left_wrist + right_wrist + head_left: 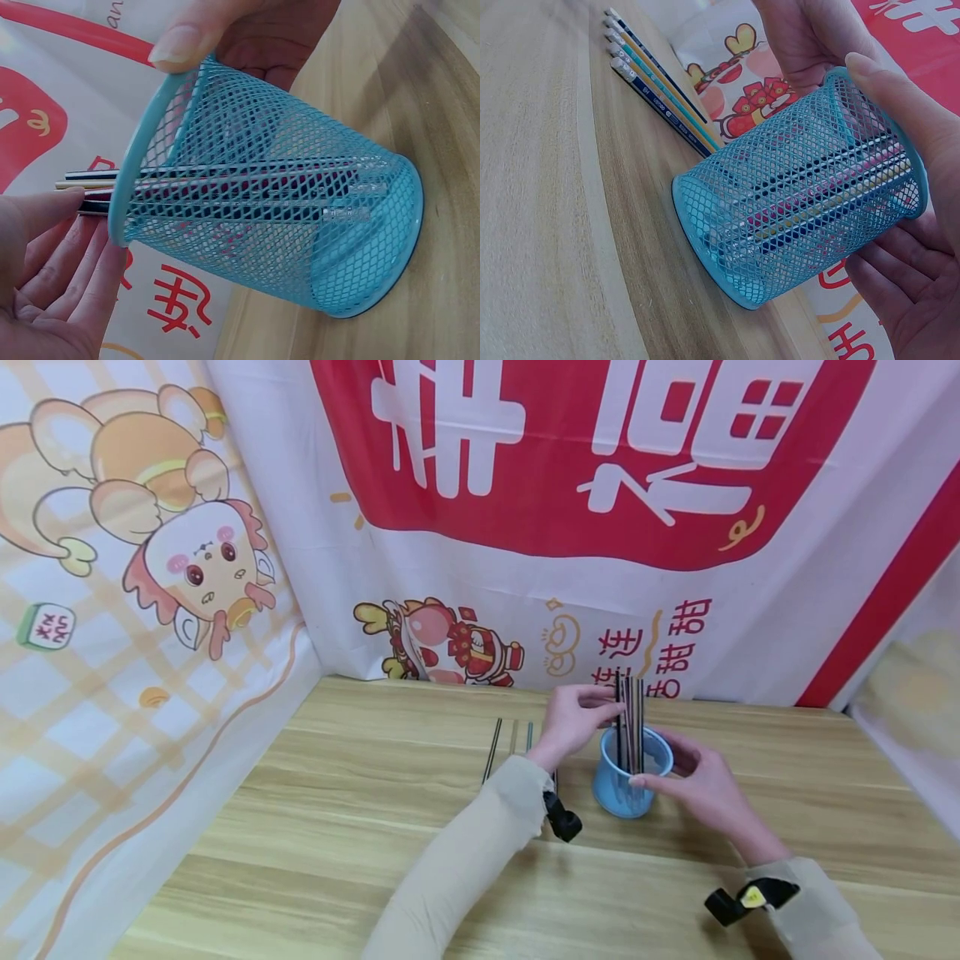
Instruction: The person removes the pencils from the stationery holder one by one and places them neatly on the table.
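A light-blue wire-mesh pencil cup (617, 793) stands upright on the table, with several pencils (636, 718) leaning in it, their eraser ends down. My right hand (708, 785) holds the cup from the right, its thumb on the rim and the other fingers around the far side. At the cup's left, my left hand (573, 718) pinches a dark pencil (96, 205) by its upper end, just above the rim. To the left of the cup, several pencils (660, 100) lie side by side with white erasers at one end; my left forearm partly covers them in the head view.
The wood-grain table (337, 827) runs back to a white cloth backdrop (465, 568) with red and white printing. Another printed cloth (150, 693) borders the table on the left. Black straps with small cameras (566, 821) are on both wrists.
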A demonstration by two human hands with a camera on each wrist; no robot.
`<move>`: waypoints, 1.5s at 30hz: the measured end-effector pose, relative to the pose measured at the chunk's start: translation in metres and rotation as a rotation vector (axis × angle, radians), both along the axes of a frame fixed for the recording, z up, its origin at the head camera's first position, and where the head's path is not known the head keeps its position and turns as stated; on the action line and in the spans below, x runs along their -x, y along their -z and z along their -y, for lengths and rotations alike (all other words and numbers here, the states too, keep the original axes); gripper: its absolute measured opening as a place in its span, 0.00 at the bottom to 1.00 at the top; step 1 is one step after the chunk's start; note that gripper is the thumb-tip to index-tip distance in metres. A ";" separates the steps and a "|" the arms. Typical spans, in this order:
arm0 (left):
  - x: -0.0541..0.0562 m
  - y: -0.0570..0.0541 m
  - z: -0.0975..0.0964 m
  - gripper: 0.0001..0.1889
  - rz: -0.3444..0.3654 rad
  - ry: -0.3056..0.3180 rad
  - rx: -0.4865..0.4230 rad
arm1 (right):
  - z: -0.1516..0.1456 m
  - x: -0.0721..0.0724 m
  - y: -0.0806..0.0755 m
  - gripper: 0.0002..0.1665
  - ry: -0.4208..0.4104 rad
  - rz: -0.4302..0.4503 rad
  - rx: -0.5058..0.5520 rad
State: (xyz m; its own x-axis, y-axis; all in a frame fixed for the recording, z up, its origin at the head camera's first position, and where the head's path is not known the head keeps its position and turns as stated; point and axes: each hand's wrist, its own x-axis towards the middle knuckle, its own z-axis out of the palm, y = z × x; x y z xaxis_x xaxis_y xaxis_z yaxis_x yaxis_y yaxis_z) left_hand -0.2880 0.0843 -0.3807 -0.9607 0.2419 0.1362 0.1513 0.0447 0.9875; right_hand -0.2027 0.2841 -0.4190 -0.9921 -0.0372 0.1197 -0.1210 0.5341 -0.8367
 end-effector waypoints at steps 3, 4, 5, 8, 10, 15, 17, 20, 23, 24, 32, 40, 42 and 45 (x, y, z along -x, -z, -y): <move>0.000 -0.003 0.002 0.13 0.014 -0.001 -0.032 | 0.000 0.000 -0.001 0.53 0.000 0.007 0.002; 0.000 -0.004 0.003 0.13 0.017 -0.002 -0.034 | 0.000 0.000 -0.001 0.53 0.000 0.010 0.004; 0.000 -0.005 0.003 0.14 0.019 -0.004 -0.035 | 0.000 0.000 -0.001 0.53 0.000 0.012 0.004; 0.001 -0.008 0.005 0.14 0.024 -0.009 -0.031 | 0.000 0.000 -0.002 0.54 -0.001 0.017 0.006; 0.002 -0.010 0.007 0.14 0.024 -0.012 -0.036 | -0.001 0.000 -0.002 0.54 -0.003 0.015 0.006; 0.003 -0.017 0.014 0.15 0.002 -0.010 -0.075 | -0.001 0.000 -0.001 0.52 -0.003 -0.006 -0.004; 0.003 -0.022 0.017 0.15 -0.010 -0.009 -0.100 | 0.000 0.000 0.000 0.52 -0.004 -0.015 -0.009; 0.003 -0.029 0.022 0.15 -0.027 -0.020 -0.147 | 0.000 -0.001 -0.001 0.52 -0.002 -0.019 -0.011; 0.004 -0.035 0.026 0.15 -0.053 -0.033 -0.198 | 0.000 -0.001 -0.001 0.52 -0.004 -0.014 -0.008; 0.004 -0.036 0.027 0.15 -0.062 -0.040 -0.213 | 0.000 -0.002 -0.002 0.53 -0.002 -0.011 -0.008; 0.007 -0.048 0.045 0.14 -0.115 -0.074 -0.315 | 0.000 -0.002 -0.002 0.54 0.003 -0.003 -0.012; 0.016 -0.056 0.068 0.13 -0.146 -0.156 -0.410 | 0.000 -0.002 -0.001 0.53 0.000 -0.019 -0.014; 0.018 -0.056 0.074 0.13 -0.151 -0.164 -0.423 | 0.000 -0.002 -0.001 0.53 -0.004 -0.017 -0.013; 0.021 -0.055 0.084 0.13 -0.148 -0.162 -0.435 | 0.000 -0.002 -0.001 0.53 -0.007 -0.013 -0.010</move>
State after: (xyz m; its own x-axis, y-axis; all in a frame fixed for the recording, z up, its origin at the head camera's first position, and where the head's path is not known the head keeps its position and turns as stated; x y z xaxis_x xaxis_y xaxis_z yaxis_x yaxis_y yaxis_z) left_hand -0.3086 0.0003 -0.3257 -0.9440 -0.0191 0.3295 0.3168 -0.3327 0.8882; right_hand -0.2010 0.2842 -0.4176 -0.9903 -0.0449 0.1318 -0.1350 0.5417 -0.8297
